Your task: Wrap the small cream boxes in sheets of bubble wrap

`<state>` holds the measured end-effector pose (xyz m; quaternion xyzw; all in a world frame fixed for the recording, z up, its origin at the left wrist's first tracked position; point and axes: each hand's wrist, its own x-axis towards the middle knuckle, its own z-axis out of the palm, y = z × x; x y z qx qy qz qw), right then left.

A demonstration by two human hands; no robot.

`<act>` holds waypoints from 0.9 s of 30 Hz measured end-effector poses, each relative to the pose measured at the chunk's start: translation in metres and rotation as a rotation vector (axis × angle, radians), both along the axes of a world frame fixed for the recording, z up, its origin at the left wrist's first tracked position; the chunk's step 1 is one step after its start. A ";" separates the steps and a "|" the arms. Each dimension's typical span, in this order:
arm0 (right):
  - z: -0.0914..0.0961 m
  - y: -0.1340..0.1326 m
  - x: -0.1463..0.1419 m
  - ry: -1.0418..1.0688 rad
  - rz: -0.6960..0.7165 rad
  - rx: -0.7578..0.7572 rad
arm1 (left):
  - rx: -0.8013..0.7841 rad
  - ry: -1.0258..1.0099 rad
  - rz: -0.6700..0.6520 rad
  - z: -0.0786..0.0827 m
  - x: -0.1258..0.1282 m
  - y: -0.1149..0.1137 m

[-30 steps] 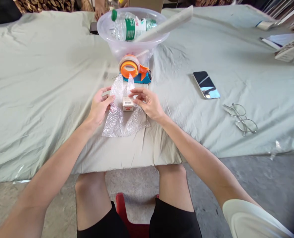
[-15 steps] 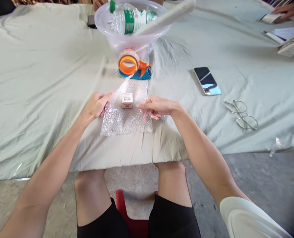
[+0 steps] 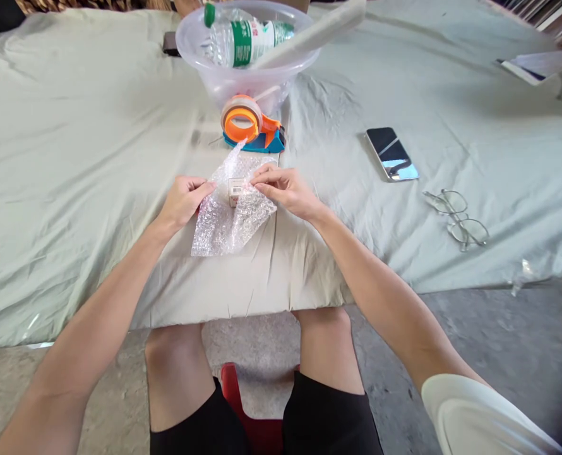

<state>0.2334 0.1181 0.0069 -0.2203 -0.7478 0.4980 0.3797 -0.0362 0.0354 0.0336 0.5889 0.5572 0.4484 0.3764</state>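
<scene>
A small white box with a barcode label sits in the middle of a sheet of bubble wrap. My left hand is closed on the sheet's left edge, thumb on top. Pinched in my right hand is the right edge, lifted and folded inward so that it covers the right part of the box. Just beyond the sheet stands a tape dispenser, orange and blue, holding a roll of clear tape; the sheet's far corner reaches up to it.
A translucent plastic basin behind the dispenser holds a green-capped bottle and a long pale roll. To the right lie a phone and eyeglasses on the cloth-covered table. Papers lie far right.
My right hand has moved up and left, folding the right side of the bubble wrap over the box. My left hand keeps its hold. At far right, another person's hand has moved away.
</scene>
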 end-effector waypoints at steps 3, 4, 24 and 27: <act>-0.005 -0.003 -0.005 -0.020 -0.047 0.173 | 0.034 -0.004 0.040 -0.001 0.004 -0.001; -0.006 -0.005 -0.006 -0.023 -0.061 0.193 | 0.044 -0.003 0.057 -0.002 0.005 -0.001; -0.013 -0.023 -0.022 -0.010 -0.168 0.545 | 0.131 -0.022 0.076 -0.009 0.027 -0.007; -0.011 -0.028 -0.023 -0.057 -0.143 0.543 | 0.159 -0.026 0.073 -0.011 0.032 -0.008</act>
